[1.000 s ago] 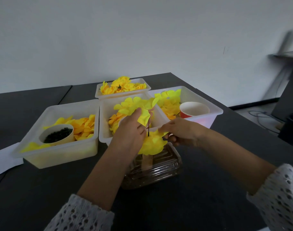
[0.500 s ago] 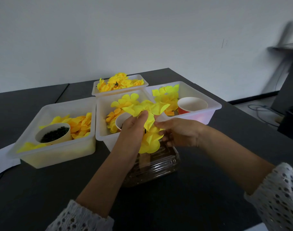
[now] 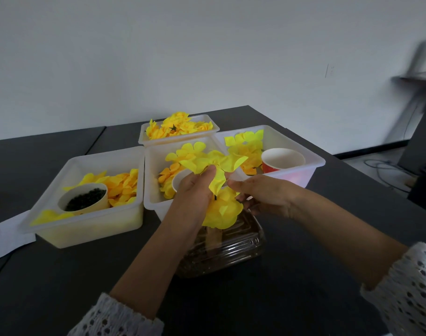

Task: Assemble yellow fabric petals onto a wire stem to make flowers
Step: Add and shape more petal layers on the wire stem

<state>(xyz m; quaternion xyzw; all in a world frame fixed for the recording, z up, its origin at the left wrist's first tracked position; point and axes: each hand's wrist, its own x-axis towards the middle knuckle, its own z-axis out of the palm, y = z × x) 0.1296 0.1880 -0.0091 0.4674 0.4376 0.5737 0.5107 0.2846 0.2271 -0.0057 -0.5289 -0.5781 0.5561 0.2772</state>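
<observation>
My left hand (image 3: pixel 195 187) pinches a bright yellow petal layer (image 3: pixel 214 166) at its middle, holding it above a part-built yellow flower (image 3: pixel 223 210). A short dark piece of the wire stem (image 3: pixel 215 197) shows between the two. My right hand (image 3: pixel 260 195) curls its fingers around the flower from the right and holds it. Both hands hover over a clear plastic container (image 3: pixel 231 251) at the table's middle. Most of the stem is hidden by the petals and fingers.
Several white bins stand behind the hands: the left bin (image 3: pixel 61 224) holds petals and a cup of dark bits (image 3: pixel 84 198), the middle bin (image 3: pixel 151 180) petals, the right bin (image 3: pixel 311 166) petals and a red paper cup (image 3: pixel 282 158), and the far bin (image 3: pixel 144 139) holds finished flowers. White paper (image 3: pixel 5 236) lies far left.
The left hand has lifted the loose petal layer higher above the flower, and both hands drifted slightly away from me. The view tilted a little.
</observation>
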